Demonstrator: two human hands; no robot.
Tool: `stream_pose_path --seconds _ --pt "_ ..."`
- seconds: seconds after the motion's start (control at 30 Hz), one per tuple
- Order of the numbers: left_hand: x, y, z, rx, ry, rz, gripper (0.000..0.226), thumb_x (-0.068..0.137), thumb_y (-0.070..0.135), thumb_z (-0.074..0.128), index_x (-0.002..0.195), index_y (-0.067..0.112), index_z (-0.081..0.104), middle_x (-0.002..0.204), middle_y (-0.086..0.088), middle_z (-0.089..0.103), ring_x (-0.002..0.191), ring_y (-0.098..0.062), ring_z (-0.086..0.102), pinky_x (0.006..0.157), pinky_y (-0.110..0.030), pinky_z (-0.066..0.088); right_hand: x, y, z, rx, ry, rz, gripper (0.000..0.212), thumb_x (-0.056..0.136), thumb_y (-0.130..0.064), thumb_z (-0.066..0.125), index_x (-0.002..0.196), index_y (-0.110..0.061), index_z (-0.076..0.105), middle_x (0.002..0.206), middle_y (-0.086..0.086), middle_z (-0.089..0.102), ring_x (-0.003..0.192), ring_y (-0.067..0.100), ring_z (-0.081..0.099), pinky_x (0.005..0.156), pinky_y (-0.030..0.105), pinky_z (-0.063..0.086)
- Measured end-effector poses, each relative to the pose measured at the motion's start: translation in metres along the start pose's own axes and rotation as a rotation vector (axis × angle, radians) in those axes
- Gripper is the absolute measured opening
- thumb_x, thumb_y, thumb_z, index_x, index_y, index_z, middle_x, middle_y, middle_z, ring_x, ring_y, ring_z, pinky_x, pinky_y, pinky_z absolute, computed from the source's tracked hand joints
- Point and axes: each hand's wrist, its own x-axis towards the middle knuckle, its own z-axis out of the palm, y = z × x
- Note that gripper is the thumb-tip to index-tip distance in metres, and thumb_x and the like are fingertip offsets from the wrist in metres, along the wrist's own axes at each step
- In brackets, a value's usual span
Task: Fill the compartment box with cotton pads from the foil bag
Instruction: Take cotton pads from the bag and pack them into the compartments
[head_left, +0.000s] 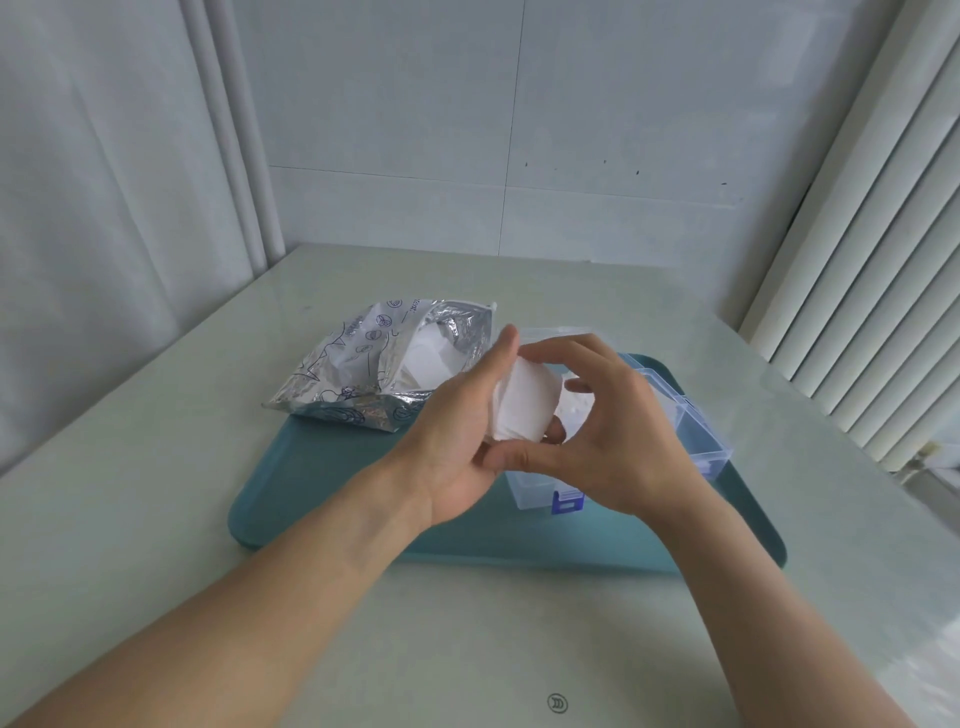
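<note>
**Mia:** Holding a stack of cotton pads (524, 402) takes both hands. See? The left hand (457, 436) cups the stack from the side, with its fingers curled round it. The right hand (597, 431) pinches it too, fingers on top and thumb below.

**Sam:** Where is the compartment box (691, 441)?

**Mia:** Right under the hands, and a little to the right. It sits open on the blue tray (332, 499). The stack is up in the air above the box's left part, not in it yet.

**Sam:** Which way does the stack lie?

**Mia:** It stands tall between the fingers, tipped a bit. I think it must go down and to the right to drop into a free slot. The right hand is nearer to those slots.

**Sam:** And the foil bag (374, 364)?

**Mia:** Off to the left, half on the tray. Its mouth is open, with more white pads inside.
</note>
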Motion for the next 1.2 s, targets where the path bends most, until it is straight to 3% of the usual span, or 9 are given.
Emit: stream_pose_path --seconds 0.27,0.37,0.43,0.5,0.7,0.9,1.03,1.13,1.2 --pt "0.004 -0.005 -0.005 0.126 0.047 0.012 0.039 0.094 0.045 0.056 0.110 0.011 0.066 0.084 -0.006 0.061 0.071 -0.019 0.060 0.065 -0.028 0.052 -0.001 0.003 -0.002 -0.002 -0.100 0.007 0.085 0.053 -0.067 0.086 0.129 -0.035 0.061 0.127 -0.013 0.052 0.119 0.000 0.052 0.094 0.011 0.041" --pt "0.004 -0.003 -0.005 0.127 0.047 -0.015 0.039 0.092 0.051 0.055 0.104 0.016 0.066 0.087 -0.005 0.060 0.072 -0.017 0.058 0.070 -0.031 0.046 -0.001 0.003 -0.007 0.072 -0.068 0.063 0.055 0.075 -0.056 0.076 0.124 -0.033 0.066 0.127 -0.015 0.055 0.120 0.000 0.054 0.097 0.024 0.047" --pt "0.003 -0.001 -0.005 0.114 0.034 -0.047 0.041 0.093 0.055 0.052 0.096 0.017 0.066 0.075 -0.002 0.059 0.062 -0.017 0.053 0.061 -0.028 0.039 0.000 0.004 -0.010 0.108 -0.039 0.094 0.028 0.087 -0.036 0.075 0.114 -0.031 0.071 0.121 -0.014 0.061 0.114 0.002 0.058 0.096 0.031 0.050" --pt "0.002 0.000 -0.004 0.104 -0.008 -0.083 0.047 0.093 0.060 0.048 0.098 0.016 0.063 0.071 -0.001 0.056 0.058 -0.020 0.051 0.053 -0.027 0.035 0.000 0.003 -0.010 0.125 -0.010 0.097 0.019 0.090 -0.024 0.074 0.106 -0.034 0.072 0.115 -0.013 0.064 0.108 0.004 0.061 0.094 0.033 0.051" --pt "0.001 -0.005 -0.003 0.151 -0.100 -0.108 0.060 0.093 0.068 0.036 0.113 0.015 0.056 0.079 -0.006 0.055 0.057 -0.024 0.051 0.048 -0.027 0.036 0.000 0.001 -0.004 0.134 -0.006 0.063 0.030 0.087 -0.021 0.077 0.098 -0.047 0.068 0.114 -0.016 0.064 0.104 0.005 0.064 0.091 0.032 0.052" --pt "0.002 -0.004 -0.002 0.111 -0.073 -0.111 0.069 0.095 0.067 0.029 0.103 0.007 0.061 0.075 -0.012 0.058 0.061 -0.028 0.060 0.054 -0.033 0.053 0.000 0.000 -0.006 0.146 0.109 0.017 0.017 0.083 -0.017 0.080 0.087 -0.031 0.072 0.104 -0.015 0.071 0.103 0.010 0.065 0.090 0.035 0.051" --pt "0.003 -0.003 -0.003 0.097 -0.048 -0.078 0.069 0.099 0.061 0.030 0.094 0.010 0.076 0.079 -0.013 0.058 0.061 -0.028 0.060 0.056 -0.033 0.056 0.000 0.000 -0.010 0.236 0.118 -0.020 0.012 0.089 -0.015 0.075 0.086 -0.026 0.070 0.091 -0.010 0.075 0.082 0.016 0.068 0.090 0.044 0.052" --pt "0.004 -0.002 -0.004 0.090 -0.011 -0.070 0.068 0.098 0.061 0.033 0.105 0.004 0.069 0.079 -0.013 0.060 0.061 -0.028 0.060 0.053 -0.033 0.055 0.002 -0.001 -0.015 0.381 0.159 -0.061 0.018 0.088 -0.004 0.073 0.089 -0.021 0.069 0.087 -0.008 0.073 0.081 0.014 0.069 0.083 0.036 0.056" --pt "0.004 -0.001 -0.003 0.065 0.014 -0.070 0.068 0.098 0.061 0.034 0.111 0.001 0.063 0.079 -0.015 0.061 0.060 -0.028 0.060 0.050 -0.032 0.054 0.003 -0.001 -0.021 0.630 0.183 -0.018 0.014 0.089 0.000 0.068 0.093 -0.014 0.068 0.088 -0.002 0.068 0.077 0.014 0.064 0.073 0.028 0.053"
